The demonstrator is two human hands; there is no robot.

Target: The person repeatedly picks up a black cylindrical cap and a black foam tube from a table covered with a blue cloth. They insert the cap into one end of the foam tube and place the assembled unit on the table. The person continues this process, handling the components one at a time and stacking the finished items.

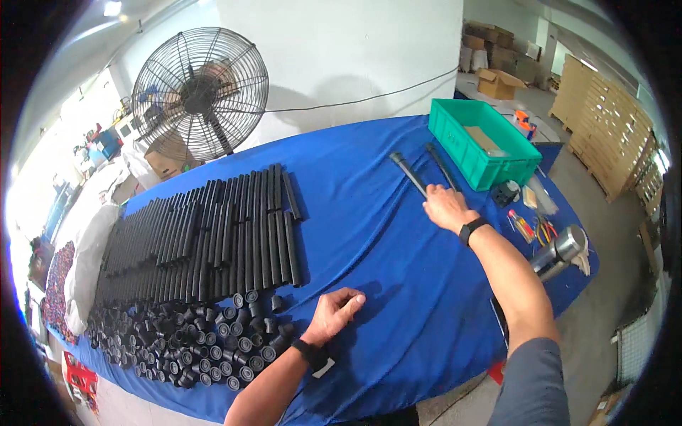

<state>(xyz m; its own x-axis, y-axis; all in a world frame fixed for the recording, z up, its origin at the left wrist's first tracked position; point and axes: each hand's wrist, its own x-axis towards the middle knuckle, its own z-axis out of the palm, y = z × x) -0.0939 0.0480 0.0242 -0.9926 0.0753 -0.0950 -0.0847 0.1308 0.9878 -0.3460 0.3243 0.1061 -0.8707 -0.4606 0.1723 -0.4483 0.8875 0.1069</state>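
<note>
My right hand (447,207) reaches across the blue cloth with its fingers closed on the near end of a dark tube (408,172). The tube lies slanted on the cloth and has a wider cap at its far end. A second capped tube (442,165) lies beside it, close to the green crate. Lower down, my left hand (334,314) hovers near the black caps, its fingers curled in and its thumb against them. Its palm is hidden. To its left lie a heap of loose round black caps (206,341) and rows of black tubes (213,234).
A green crate (484,153) stands at the far right edge. Near it lie pliers (545,231), a yellow-red tool (521,226) and a steel flask (561,252). Behind the table stands a wire-caged fan (199,96). A white sack (94,266) borders the tubes.
</note>
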